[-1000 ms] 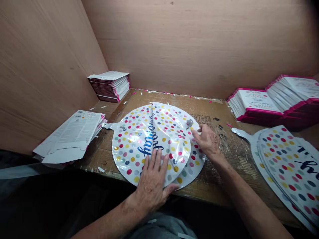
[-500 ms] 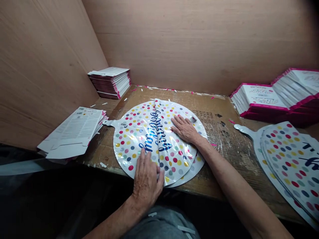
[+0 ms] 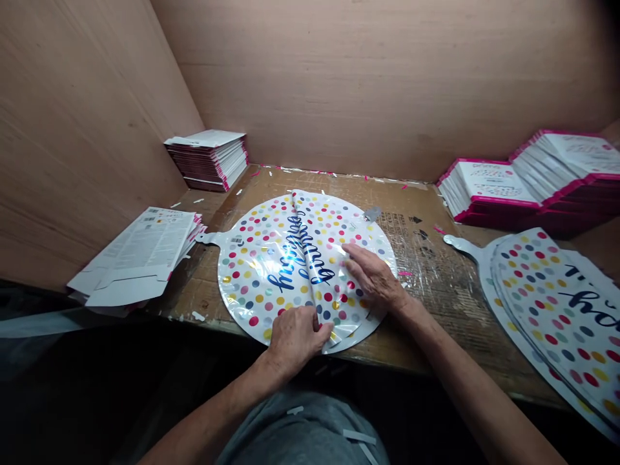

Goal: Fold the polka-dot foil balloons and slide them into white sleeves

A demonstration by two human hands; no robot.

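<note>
L hand (image 3: 296, 334) grip looks pinched on fold's lower end of the dotted balloon (image 3: 278, 258), ctr of frame; R hand (image 3: 372, 274) not gripping, fingers resting loosely on it. Best: hold fold straight & taut, press flat w/ R palm. Balloon's lower rim sits approx. at tabletop (image 3: 475, 310) front edge, so mind slippage; more room rt, before balloon pile (image 3: 547, 310), lower rt.

The person wears a grey cloth garment (image 3: 276, 439), softly creased and darker toward its shaded edges. On it show a small, notched white scrap (image 3: 295, 411) and two narrow white strips (image 3: 359, 437). The left forearm (image 3: 223, 407) and right forearm (image 3: 469, 368) are bare and slender, tapering toward the wrists; the left hand (image 3: 295, 336) and right hand (image 3: 371, 274) are bare too.
</note>
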